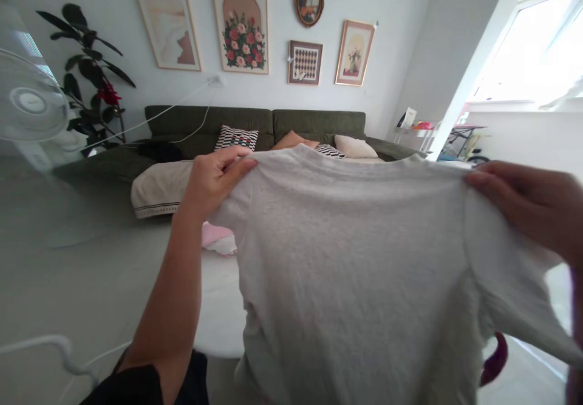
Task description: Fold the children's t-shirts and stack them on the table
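I hold a light grey T-shirt [346, 259] up in front of me, spread wide by its shoulders. My left hand [214, 177] pinches the left shoulder seam with thumb and fingers. At the right edge, my right hand [532, 204] is closed on the other shoulder, where the sleeve hangs down. The shirt's body drops below the bottom of the view and hides what lies behind it.
A dark green sofa [255, 122] with several cushions stands against the far wall under framed pictures. A white fan [27, 104] and a leafy plant [88, 71] are at the left. A pink and white cloth [218, 238] lies on a pale surface below the shirt.
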A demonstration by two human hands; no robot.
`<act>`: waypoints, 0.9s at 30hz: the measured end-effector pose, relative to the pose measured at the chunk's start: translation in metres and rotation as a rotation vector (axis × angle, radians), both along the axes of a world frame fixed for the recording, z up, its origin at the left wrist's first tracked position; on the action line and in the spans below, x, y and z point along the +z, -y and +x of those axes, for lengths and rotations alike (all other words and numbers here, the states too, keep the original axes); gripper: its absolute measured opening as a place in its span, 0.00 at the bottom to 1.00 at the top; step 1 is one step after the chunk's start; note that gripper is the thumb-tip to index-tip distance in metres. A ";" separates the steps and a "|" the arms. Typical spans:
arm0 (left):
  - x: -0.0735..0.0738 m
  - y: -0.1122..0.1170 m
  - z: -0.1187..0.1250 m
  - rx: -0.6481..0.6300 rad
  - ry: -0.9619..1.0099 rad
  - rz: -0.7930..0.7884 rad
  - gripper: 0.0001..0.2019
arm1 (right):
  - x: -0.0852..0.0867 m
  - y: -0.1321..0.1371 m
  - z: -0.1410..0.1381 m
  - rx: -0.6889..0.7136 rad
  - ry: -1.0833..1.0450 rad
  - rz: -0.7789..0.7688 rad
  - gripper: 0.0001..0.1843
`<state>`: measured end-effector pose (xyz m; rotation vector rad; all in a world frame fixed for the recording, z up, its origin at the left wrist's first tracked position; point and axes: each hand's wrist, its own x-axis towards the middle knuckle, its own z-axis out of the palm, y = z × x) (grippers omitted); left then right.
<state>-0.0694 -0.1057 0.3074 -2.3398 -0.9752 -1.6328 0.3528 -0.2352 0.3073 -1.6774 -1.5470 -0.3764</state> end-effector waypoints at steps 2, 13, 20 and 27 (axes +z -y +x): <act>-0.014 -0.033 0.011 -0.015 -0.037 -0.089 0.14 | -0.010 -0.039 -0.015 0.090 0.056 -0.082 0.21; -0.204 -0.061 0.065 0.158 0.026 -0.481 0.23 | -0.182 -0.109 -0.062 0.201 0.047 -0.117 0.20; -0.341 0.066 0.023 0.090 -0.087 -0.869 0.19 | -0.369 0.013 -0.057 0.058 -0.122 -0.380 0.19; -0.333 0.054 0.009 0.049 0.038 -0.991 0.12 | -0.372 0.021 -0.070 0.031 -0.217 -0.365 0.16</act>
